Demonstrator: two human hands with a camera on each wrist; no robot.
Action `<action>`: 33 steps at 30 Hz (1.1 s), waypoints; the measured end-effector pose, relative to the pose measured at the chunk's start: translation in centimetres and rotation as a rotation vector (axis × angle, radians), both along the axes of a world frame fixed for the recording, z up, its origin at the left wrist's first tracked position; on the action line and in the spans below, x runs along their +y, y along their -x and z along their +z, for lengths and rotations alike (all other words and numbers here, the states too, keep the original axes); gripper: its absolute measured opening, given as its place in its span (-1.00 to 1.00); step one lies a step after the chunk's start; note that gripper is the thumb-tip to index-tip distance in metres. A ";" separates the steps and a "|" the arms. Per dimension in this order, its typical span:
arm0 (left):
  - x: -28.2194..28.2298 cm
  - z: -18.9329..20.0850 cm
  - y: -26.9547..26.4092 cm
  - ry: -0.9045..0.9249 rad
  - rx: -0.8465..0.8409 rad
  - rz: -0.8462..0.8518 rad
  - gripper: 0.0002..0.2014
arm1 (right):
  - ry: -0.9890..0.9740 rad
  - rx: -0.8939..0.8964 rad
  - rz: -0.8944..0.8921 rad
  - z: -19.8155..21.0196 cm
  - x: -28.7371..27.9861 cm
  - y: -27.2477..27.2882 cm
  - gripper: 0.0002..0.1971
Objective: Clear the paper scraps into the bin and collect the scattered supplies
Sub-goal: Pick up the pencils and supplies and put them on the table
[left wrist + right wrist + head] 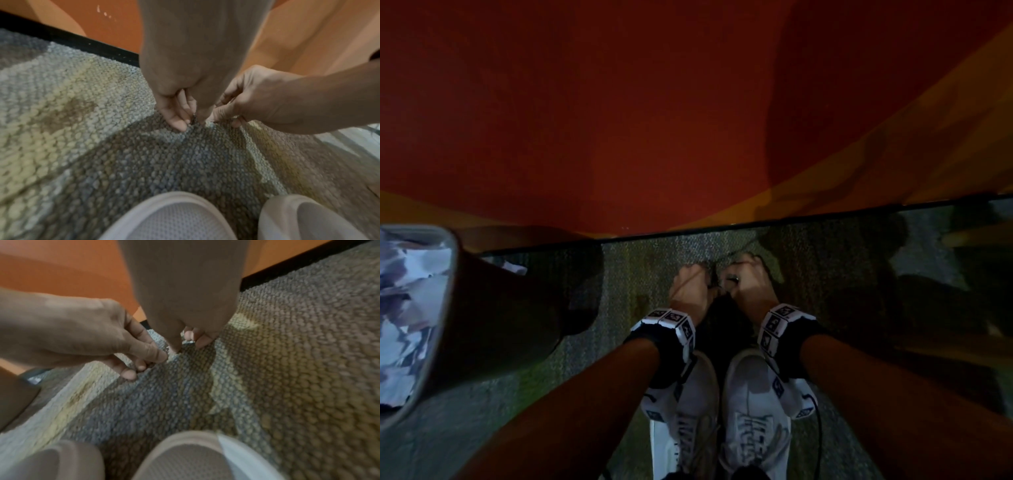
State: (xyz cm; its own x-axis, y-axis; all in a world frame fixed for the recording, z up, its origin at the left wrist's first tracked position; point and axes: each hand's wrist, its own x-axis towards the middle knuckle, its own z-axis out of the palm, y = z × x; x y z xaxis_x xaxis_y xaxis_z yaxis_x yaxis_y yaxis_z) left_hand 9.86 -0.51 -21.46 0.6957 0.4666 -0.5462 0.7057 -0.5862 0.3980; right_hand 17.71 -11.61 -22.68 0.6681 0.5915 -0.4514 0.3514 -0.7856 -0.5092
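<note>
Currently, I hold both hands at the carpet [205,162]: left hand [690,289] and right hand [748,286], fingers curled, pinching something too small to identify; bin [445,308] stands left.

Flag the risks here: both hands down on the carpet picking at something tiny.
1. Whatever the left hand and right hand pinch at is too small to identify; it could slip into the looped carpet.
2. The head view is dark, so more small pieces may go unseen.
3. The bin of paper scraps stands close beside the left forearm and could be knocked.
</note>
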 end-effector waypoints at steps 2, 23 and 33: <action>0.1 0.1 -0.1 0.000 0.001 -0.001 -0.85 | -0.020 0.021 -0.015 0.0 0.2 -0.1 -0.72; 2.1 19.6 -1.8 0.053 -0.254 -0.182 -0.86 | -0.313 0.108 -0.465 18.0 -7.0 -4.2 -0.66; -1.9 40.0 -2.0 -0.107 -0.477 -0.364 -0.92 | -0.382 -0.147 -0.293 38.3 -11.8 -2.6 -0.76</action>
